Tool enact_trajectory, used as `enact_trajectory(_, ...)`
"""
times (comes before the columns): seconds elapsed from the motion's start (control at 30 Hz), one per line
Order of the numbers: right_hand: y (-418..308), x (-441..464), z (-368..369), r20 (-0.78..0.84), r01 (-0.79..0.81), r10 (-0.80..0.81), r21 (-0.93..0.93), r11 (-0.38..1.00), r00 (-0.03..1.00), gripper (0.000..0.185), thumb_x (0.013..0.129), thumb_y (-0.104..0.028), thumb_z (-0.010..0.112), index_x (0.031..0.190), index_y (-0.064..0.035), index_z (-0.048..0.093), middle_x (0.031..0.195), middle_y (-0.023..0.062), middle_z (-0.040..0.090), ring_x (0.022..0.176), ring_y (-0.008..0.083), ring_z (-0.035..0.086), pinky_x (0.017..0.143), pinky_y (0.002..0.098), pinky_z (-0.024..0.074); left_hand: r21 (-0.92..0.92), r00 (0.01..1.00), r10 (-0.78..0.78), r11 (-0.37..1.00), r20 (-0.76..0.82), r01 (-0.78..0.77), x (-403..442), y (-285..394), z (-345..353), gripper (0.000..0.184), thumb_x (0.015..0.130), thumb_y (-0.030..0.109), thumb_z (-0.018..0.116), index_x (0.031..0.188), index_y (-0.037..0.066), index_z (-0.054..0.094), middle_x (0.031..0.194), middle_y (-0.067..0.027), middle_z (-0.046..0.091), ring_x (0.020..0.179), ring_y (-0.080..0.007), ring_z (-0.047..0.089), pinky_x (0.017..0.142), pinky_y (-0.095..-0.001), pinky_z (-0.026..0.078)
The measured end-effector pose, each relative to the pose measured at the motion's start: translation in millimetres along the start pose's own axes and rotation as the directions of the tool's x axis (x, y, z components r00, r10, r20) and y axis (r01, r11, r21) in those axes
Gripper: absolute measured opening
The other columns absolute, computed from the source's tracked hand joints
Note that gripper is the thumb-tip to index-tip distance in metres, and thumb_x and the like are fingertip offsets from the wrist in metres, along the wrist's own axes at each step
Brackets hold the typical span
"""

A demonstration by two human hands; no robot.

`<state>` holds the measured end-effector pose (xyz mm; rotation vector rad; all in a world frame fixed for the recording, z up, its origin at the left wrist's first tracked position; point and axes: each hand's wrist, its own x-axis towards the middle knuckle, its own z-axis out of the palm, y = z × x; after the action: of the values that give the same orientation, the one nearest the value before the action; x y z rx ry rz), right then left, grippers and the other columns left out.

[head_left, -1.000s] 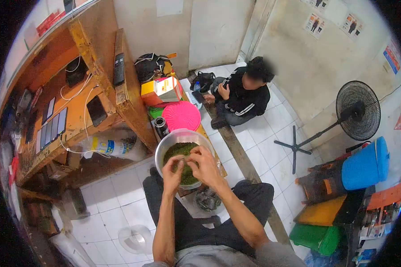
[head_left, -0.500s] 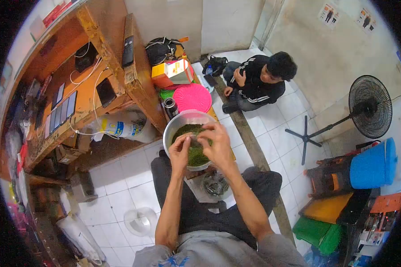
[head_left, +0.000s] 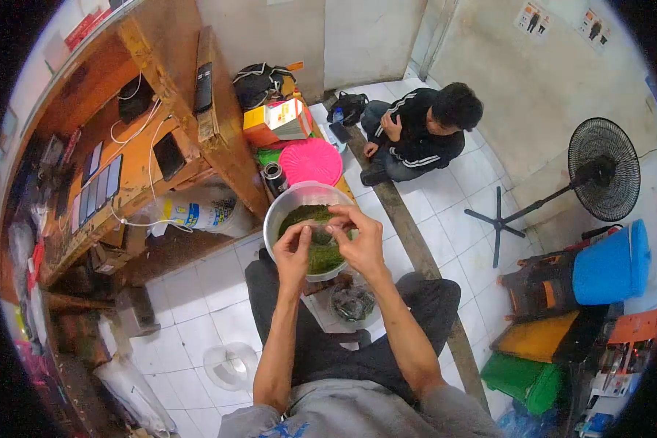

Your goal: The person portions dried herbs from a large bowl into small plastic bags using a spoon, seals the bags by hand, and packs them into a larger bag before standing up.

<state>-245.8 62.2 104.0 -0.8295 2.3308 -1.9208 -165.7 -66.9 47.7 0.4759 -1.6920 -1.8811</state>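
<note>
Drawn slightly apart since a second ago, with left hand point(head_left: 293, 254) and right hand point(head_left: 363, 239) above a pale round bowl point(head_left: 306, 193); withdrawn likewise from beside a dark phone point(head_left: 339, 132), with the lower hand point(head_left: 371, 150) of a seated person point(head_left: 431, 131) in a striped black jacket now near the shin; otherwise little changed beyond a slight shift of view.

Narrowed to a pinch at both hands, thumb close to fingers, left and right fingertips near each other; cannot tell what, if anything, is held there, too small and blurred to make out; heaped below in the bowl, finely cut green leaves point(head_left: 325, 261), partly hidden by fingers.

Set in front of the dark-trousered legs point(head_left: 266, 281), the bowl; near its lower edge, a clear container point(head_left: 352, 302) with dark contents; just beyond its far rim, a pink ribbed plastic lid point(head_left: 312, 162) and a dark steel tumbler point(head_left: 274, 175); farther back, an orange-and-white carton point(head_left: 277, 123); off to the right, well apart, a black pedestal fan point(head_left: 604, 169), a blue bucket point(head_left: 611, 263) and a green bin point(head_left: 522, 383).
</note>
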Motion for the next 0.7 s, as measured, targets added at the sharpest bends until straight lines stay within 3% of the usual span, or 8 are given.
enact_trajectory(0.1,3,-1,-4,0.072,0.003,-0.008,0.059,0.998,0.997,0.038,0.081,0.004,0.076,0.118,-0.0001,0.069,0.095,0.0105,0.076,0.087,0.0155,0.072,0.079,0.0296,0.0558,0.023,0.999,0.029,0.999,0.019,-0.03,1,-2,-4,0.021,0.101,0.013,0.065,0.115,0.001,0.073,0.114,-0.0059,0.073,0.105,-0.0139,0.064,0.095,-0.029,0.049)
enact_trajectory(0.2,12,2,-5,-0.009,-0.016,0.017,0.129,0.992,1.0,0.039,0.08,0.003,0.077,0.118,-0.0003,0.069,0.096,0.0101,0.076,0.087,0.016,0.073,0.078,0.029,0.0565,0.023,0.998,0.057,0.998,0.026,-0.057,2,0,-2,0.022,0.102,0.012,0.063,0.116,-0.003,0.071,0.113,-0.0069,0.07,0.105,-0.0146,0.063,0.096,-0.0283,0.048)
enact_trajectory(0.23,5,0,-9,0.062,-0.027,0.025,0.035,0.999,0.998,0.038,0.08,0.002,0.079,0.116,0.0,0.07,0.096,0.0103,0.076,0.089,0.0159,0.073,0.079,0.0291,0.0572,0.011,0.997,0.062,0.998,0.043,-0.062,3,1,0,0.022,0.102,0.012,0.063,0.116,-0.003,0.071,0.113,-0.0069,0.07,0.105,-0.0146,0.063,0.096,-0.0283,0.048)
enact_trajectory(0.33,8,-5,-3,0.0,-0.039,0.039,0.118,0.992,0.999,0.03,0.082,-0.001,0.077,0.111,-0.0032,0.071,0.09,0.0101,0.075,0.082,0.0147,0.072,0.074,0.0294,0.0565,-0.012,1.0,0.014,1.0,0.02,-0.013,-2,5,3,0.02,0.101,0.01,0.063,0.115,-0.003,0.07,0.11,-0.0063,0.071,0.104,-0.0144,0.064,0.095,-0.0285,0.048)
enact_trajectory(0.5,7,-8,-4,0.053,-0.109,0.103,0.137,0.985,0.993,0.027,0.084,-0.002,0.077,0.11,-0.0021,0.071,0.09,0.0096,0.075,0.087,0.0134,0.072,0.076,0.0288,0.0569,-0.022,1.0,-0.014,1.0,0.014,0.014,-9,1,4,0.014,0.1,0.01,0.066,0.108,0.0,0.07,0.102,-0.003,0.07,0.096,-0.011,0.063,0.088,-0.0268,0.049)
enact_trajectory(0.7,31,-5,9,0.091,-0.177,0.155,0.356,0.918,0.984,0.026,0.087,-0.004,0.078,0.112,-0.0005,0.07,0.097,0.0049,0.074,0.089,0.0098,0.068,0.08,0.0244,0.054,0.033,0.996,-0.06,0.998,0.059,0.058,-14,2,0,0.013,0.1,0.014,0.068,0.104,0.002,0.07,0.096,0.0003,0.067,0.089,-0.0084,0.059,0.082,-0.0239,0.047)
